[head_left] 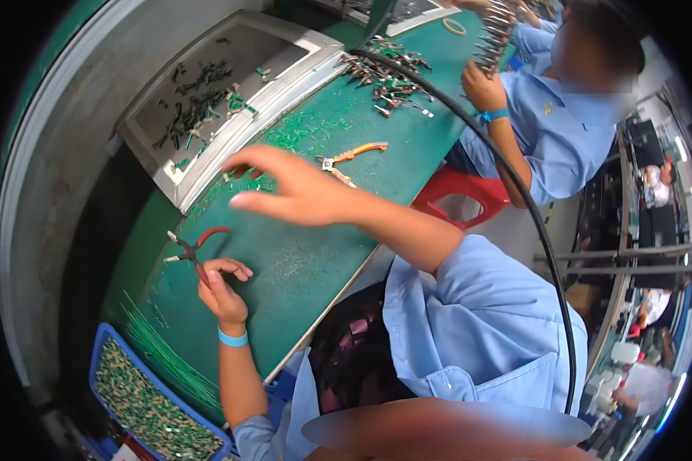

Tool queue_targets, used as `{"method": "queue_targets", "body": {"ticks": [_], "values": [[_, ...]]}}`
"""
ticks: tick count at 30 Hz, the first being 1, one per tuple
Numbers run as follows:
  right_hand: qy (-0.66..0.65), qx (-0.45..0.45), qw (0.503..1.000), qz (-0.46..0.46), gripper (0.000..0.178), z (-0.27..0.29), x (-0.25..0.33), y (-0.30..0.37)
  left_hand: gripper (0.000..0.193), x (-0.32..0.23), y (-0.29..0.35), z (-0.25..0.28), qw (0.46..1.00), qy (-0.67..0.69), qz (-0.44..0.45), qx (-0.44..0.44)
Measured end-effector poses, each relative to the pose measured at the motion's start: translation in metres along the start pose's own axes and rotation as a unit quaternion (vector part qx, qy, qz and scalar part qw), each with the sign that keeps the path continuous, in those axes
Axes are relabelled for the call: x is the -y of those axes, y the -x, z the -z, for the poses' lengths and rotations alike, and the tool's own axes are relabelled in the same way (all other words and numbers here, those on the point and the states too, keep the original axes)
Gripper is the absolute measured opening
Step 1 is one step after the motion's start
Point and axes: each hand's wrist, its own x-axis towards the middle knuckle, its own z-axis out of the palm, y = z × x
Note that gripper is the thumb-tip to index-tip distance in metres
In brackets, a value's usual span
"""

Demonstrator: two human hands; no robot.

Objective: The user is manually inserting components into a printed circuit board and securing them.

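My left hand point(224, 290), with a blue wristband, is closed on one handle of red-handled pliers point(194, 250) lying on the green table mat point(300, 269). The pliers' jaws point left with a small pale piece at the tip. My right hand point(284, 188) hovers further along the mat, fingers spread and blurred. It holds nothing. Under and around it lie scattered small green pieces point(292, 134) next to the edge of a grey tray point(284, 84). Orange-handled pliers point(352, 154) lie just beyond the right hand.
The grey tray holds several dark green bits point(196, 100). A blue bin point(104, 338) of small parts and a bundle of thin green wires point(161, 349) sit near my left elbow. A co-worker point(561, 131) in blue holds a bundle of parts beside a red stool point(461, 196). A black cable point(515, 192) arcs across.
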Motion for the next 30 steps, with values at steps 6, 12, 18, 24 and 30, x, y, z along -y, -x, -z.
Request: {"method": "queue_targets", "body": {"ticks": [6,12,18,24,30], "values": [[0.196,-0.212,0.942,0.169,0.037,0.063,0.063,0.091,0.038,-0.019,-0.001,-0.002,0.991,0.047,-0.034,0.121],[0.396,-0.329,0.842,0.162,0.057,0.096,0.092,0.102,0.041,-0.030,-0.002,-0.032,0.999,-0.009,0.016,0.040],[0.530,-0.020,0.835,-0.143,0.086,0.192,0.064,0.058,0.035,-0.061,-0.003,-0.024,0.997,-0.063,-0.003,0.048],[0.504,0.182,0.779,-0.325,0.118,0.215,-0.014,-0.033,0.025,-0.082,0.026,-0.011,0.984,0.163,0.019,0.074],[0.510,0.192,0.755,-0.365,0.133,0.175,-0.049,-0.036,0.017,-0.099,0.061,-0.007,0.951,0.308,-0.030,0.015]]}}
